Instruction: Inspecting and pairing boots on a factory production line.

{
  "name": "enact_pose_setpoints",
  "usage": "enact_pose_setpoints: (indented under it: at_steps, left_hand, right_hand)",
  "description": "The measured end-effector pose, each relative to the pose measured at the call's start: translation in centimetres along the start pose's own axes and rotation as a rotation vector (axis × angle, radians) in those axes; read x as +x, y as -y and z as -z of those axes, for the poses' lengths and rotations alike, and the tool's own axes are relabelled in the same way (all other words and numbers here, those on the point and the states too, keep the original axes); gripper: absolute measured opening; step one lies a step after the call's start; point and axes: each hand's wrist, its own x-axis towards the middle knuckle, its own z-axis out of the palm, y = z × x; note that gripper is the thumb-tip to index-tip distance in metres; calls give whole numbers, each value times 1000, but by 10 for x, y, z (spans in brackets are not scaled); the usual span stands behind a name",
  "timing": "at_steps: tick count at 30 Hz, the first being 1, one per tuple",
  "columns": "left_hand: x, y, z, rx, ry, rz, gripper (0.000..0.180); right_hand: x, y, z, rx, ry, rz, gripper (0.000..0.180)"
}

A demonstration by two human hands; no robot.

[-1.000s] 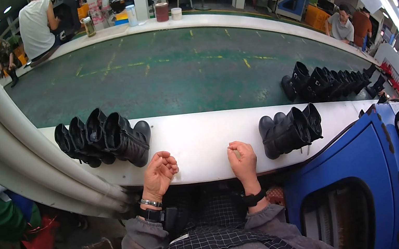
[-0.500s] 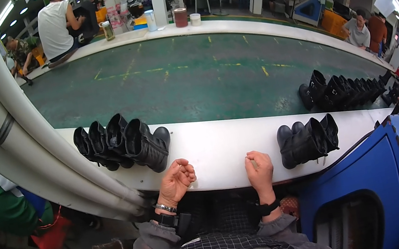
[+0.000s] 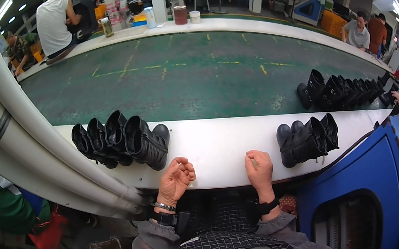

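Note:
My left hand (image 3: 175, 177) hovers over the near edge of the white ledge (image 3: 208, 146), palm turned inward. Its fingers curl loosely, with gaps between them and nothing visible in them. Across from it, my right hand (image 3: 259, 167) makes a loose fist with the thumb on top; no object shows in it. A black boot (image 3: 147, 143) stands just beyond my left hand, the nearest in a row of several upright boots. To the right of my right hand, more black boots (image 3: 308, 140) stand close together on the same ledge. Neither hand touches any boot.
Beyond the ledge runs a wide green belt (image 3: 161, 86) carrying a line of black boots (image 3: 333, 89) at right. Thick pale pipes (image 3: 53, 133) rise on my left; a blue machine (image 3: 355, 172) stands at my right. Jars and cans (image 3: 180, 15) sit on the far ledge. Other people work around.
Both my hands hold nearly the same pose and place. At the far right, another person's hand has shifted toward the boots. The view has moved slightly.

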Motion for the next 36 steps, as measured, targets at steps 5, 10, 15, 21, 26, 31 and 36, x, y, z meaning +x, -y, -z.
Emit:
enact_pose_setpoints:
  at_steps: [5,10,15,21,26,31,36]
  left_hand:
    - [0,1,3,-9,8,0,25]
    - [0,-1,0,4,21,4,25]
    - [0,-1,0,-4,21,5,25]
    - [0,0,2,8,-2,-7,25]
    - [0,0,2,9,23,-8,25]
    - [0,0,0,0,11,1,25]
    - [0,0,0,-13,16,18,26]
  right_hand:
    - [-2,-1,0,-6,-5,4,4]
    - [0,2,0,-25,-1,15,3]
    - [0,3,0,-10,-8,13,2]
    - [-2,2,2,14,-2,-4,4]
    - [-1,2,2,0,13,-2,3]
    - [0,3,2,-19,14,12,2]
    - [0,4,1,-24,2,19,1]
